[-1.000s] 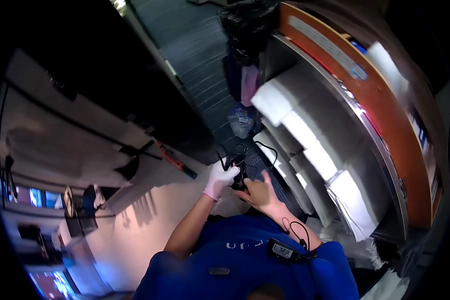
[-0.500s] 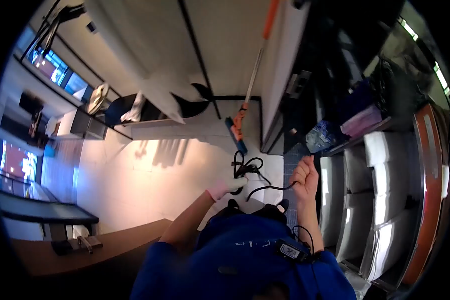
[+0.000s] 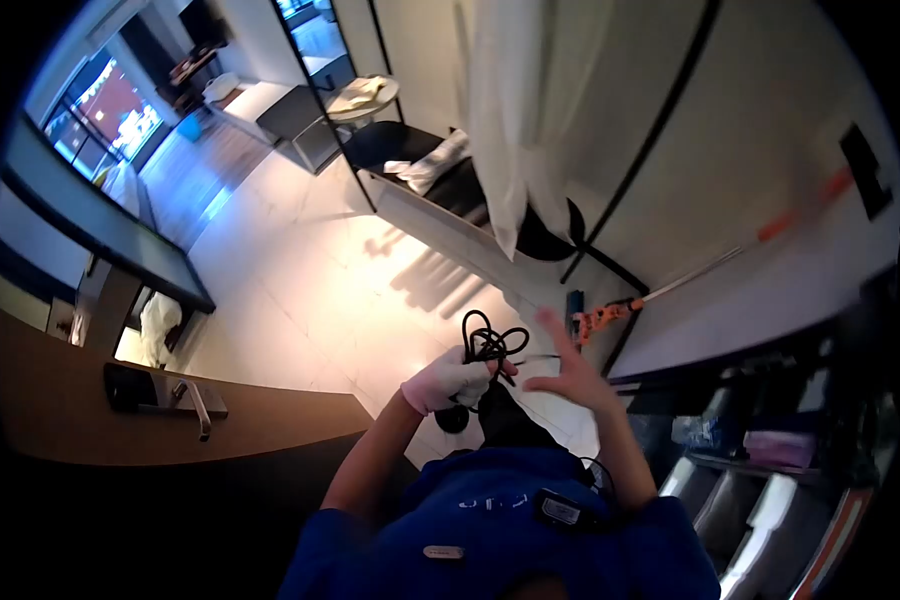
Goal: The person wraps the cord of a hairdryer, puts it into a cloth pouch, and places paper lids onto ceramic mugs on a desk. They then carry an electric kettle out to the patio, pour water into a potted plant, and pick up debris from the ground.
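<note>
My left hand (image 3: 448, 385), in a whitish glove, is closed around a looped bundle of black cord (image 3: 491, 338). The loops stick up above its fingers, in front of my body. My bare right hand (image 3: 576, 378) is raised just right of the bundle. Its thumb and fingers are spread, and it is slightly blurred. A thin dark line runs between the bundle and this hand; whether it is the cord's end I cannot tell.
A long-handled cleaning tool with orange parts (image 3: 605, 318) leans beyond my right hand. A brown door (image 3: 300, 415) with a metal handle (image 3: 198, 405) stands at left. Ahead are a black bench (image 3: 455, 195) and white hanging cloth (image 3: 515, 120). Shelves (image 3: 735, 530) line the lower right.
The view has swung to the right. My right hand has let go of the cord length it held and opened, moving nearer the bundle. My left hand still grips the loops.
</note>
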Demonstrator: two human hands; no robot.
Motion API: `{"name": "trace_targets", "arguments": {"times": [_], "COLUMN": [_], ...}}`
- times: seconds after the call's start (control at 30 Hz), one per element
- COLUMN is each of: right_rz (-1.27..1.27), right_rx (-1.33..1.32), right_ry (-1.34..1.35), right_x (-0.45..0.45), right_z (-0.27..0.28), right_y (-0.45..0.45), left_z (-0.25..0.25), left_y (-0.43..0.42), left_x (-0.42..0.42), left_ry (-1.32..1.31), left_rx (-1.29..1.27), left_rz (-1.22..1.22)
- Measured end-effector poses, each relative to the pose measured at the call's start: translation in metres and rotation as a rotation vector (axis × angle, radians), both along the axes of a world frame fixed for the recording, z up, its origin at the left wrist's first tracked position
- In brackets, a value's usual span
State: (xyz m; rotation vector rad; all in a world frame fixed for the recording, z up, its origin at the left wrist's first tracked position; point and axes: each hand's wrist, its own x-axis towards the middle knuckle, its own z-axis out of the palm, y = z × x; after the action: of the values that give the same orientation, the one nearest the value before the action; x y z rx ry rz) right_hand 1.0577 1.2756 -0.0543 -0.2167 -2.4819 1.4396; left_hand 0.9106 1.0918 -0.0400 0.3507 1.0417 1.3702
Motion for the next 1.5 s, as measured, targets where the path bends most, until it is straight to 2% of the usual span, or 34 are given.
{"name": "trace_targets", "arguments": {"times": [0.03, 0.1, 0.13, 0.17, 0.23, 0.3, 0.37, 0.4, 0.43, 0.47, 0.5, 0.57, 0.6, 0.63, 0.7, 0.77, 0.8, 0.83, 0.9, 0.93, 0.97, 1.0, 1.07, 1.1, 1.13, 1.2, 1.23, 1.27, 1.3, 1.33, 1.37, 1.43, 1.47, 1.5], "right_rz": [0.212, 0.285, 0.255, 0.259, 0.388, 0.447, 0.498, 0.451, 0.481, 0.512, 0.54, 0.647, 0.686, 0.619, 0.401, 0.173, 0.09, 0.046, 0.09, 0.175, 0.254, 0.361, 0.492, 0.575, 0.558, 0.399, 0.362, 0.374, 0.493, 0.606, 0.614, 0.496, 0.311, 0.25], "right_rx": [-0.052, -0.735, -0.777, -0.511, -0.486, -0.054, 0.038, 0.291, 0.29, 0.291, 0.043, -0.064, -0.015, -0.155, -0.28, -0.39, -0.326, -0.34, -0.059, -0.059, -0.059, 0.041, -0.601, -0.77, -0.681, -0.912, -1.016, -0.998, -0.959, -0.924, -0.895, -1.126, -1.353, -1.523], "right_ry": [-0.018, -0.403, -0.333, -0.412, -0.525, -0.424, -0.385, -0.049, 0.021, 0.091, -0.014, -0.12, -0.091, -0.171, -0.09, -0.084, -0.066, -0.084, -0.247, -0.366, -0.479, -0.258, -0.103, -0.074, 0.003, 0.02, 0.047, 0.035, 0.002, -0.017, -0.05, -0.145, -0.191, -0.199], "right_x": [-0.029, -0.078, -0.097, -0.115, -0.149, -0.184, -0.225, -0.246, -0.268, -0.29, -0.305, -0.332, -0.344, -0.351, -0.367, -0.38, -0.385, -0.388, -0.391, -0.395, -0.399, -0.407, -0.435, -0.453, -0.465, -0.497, -0.51, -0.522, -0.532, -0.543, -0.547, -0.563, -0.571, -0.583], "right_z": [0.001, -0.004, -0.017, -0.028, -0.042, -0.049, -0.056, -0.054, -0.051, -0.049, -0.043, -0.01, -0.011, -0.01, -0.024, -0.056, -0.073, -0.092, -0.123, -0.102, -0.082, -0.06, -0.026, -0.017, 0.002, 0.023, 0.031, 0.033, 0.034, 0.038, 0.046, 0.046, 0.048, 0.056], "right_y": [-0.007, -0.004, 0.005, 0.024, 0.042, 0.047, 0.054, 0.053, 0.052, 0.051, 0.047, 0.034, 0.033, 0.037, 0.056, 0.085, 0.102, 0.111, 0.112, 0.1, 0.083, 0.062, 0.003, -0.027, -0.059, -0.104, -0.115, -0.121, -0.13, -0.142, -0.153, -0.168, -0.171, -0.166], "left_z": [0.004, 0.0, -0.003, -0.019, -0.014, -0.003, -0.007, -0.009, -0.007, 0.0, -0.007, -0.029, -0.029, -0.028, -0.02, -0.003, 0.005, 0.015, 0.013, 0.015, 0.015, 0.019, 0.041, 0.048, 0.033, 0.011, 0.008, 0.003, 0.012, 0.03, 0.01, 0.027, 0.007, 0.006], "left_y": [0.001, 0.0, -0.002, -0.013, -0.014, -0.005, -0.001, -0.001, 0.0, 0.005, 0.0, 0.002, 0.0, -0.004, -0.017, -0.032, -0.035, -0.037, -0.034, -0.035, -0.038, -0.039, -0.042, -0.048, -0.059, -0.077, -0.087, -0.094, -0.1, -0.103, -0.111, -0.119, -0.128, -0.127], "left_x": [-0.009, -0.04, -0.059, -0.083, -0.114, -0.136, -0.158, -0.167, -0.179, -0.185, -0.192, -0.202, -0.219, -0.238, -0.275, -0.308, -0.316, -0.322, -0.325, -0.329, -0.335, -0.342, -0.356, -0.364, -0.375, -0.394, -0.405, -0.41, -0.408, -0.403, -0.411, -0.426, -0.443, -0.45], "left_ry": [0.048, 0.019, -0.015, -0.215, -0.272, -0.118, -0.019, 0.005, 0.035, 0.254, 0.503, 0.915, 1.006, 1.021, 0.922, 0.64, 0.576, 0.568, 0.583, 0.611, 0.632, 0.58, 0.499, 0.416, 0.244, -0.08, -0.067, 0.006, 0.077, 0.148, 0.219, 0.152, 0.081, 0.08], "left_rx": [-0.027, -0.109, -0.174, -0.045, -0.055, -0.227, -0.33, -0.357, -0.383, -0.514, -0.465, -0.447, -0.59, -0.667, -0.661, -0.693, -0.576, -0.617, -0.548, -0.468, -0.501, -0.529, -0.578, -0.494, -0.341, -0.081, -0.154, -0.23, -0.317, -0.305, -0.2, -0.126, -0.177, -0.172], "left_rz": [0.025, 0.135, 0.23, 0.284, 0.429, 0.463, 0.534, 0.57, 0.602, 0.583, 0.432, 0.347, 0.201, 0.181, 0.332, 0.496, 0.62, 0.563, 0.466, 0.427, 0.372, 0.341, 0.245, 0.2, 0.257, 0.38, 0.295, 0.237, 0.178, 0.214, 0.147, 0.095, 0.004, -0.006]}}
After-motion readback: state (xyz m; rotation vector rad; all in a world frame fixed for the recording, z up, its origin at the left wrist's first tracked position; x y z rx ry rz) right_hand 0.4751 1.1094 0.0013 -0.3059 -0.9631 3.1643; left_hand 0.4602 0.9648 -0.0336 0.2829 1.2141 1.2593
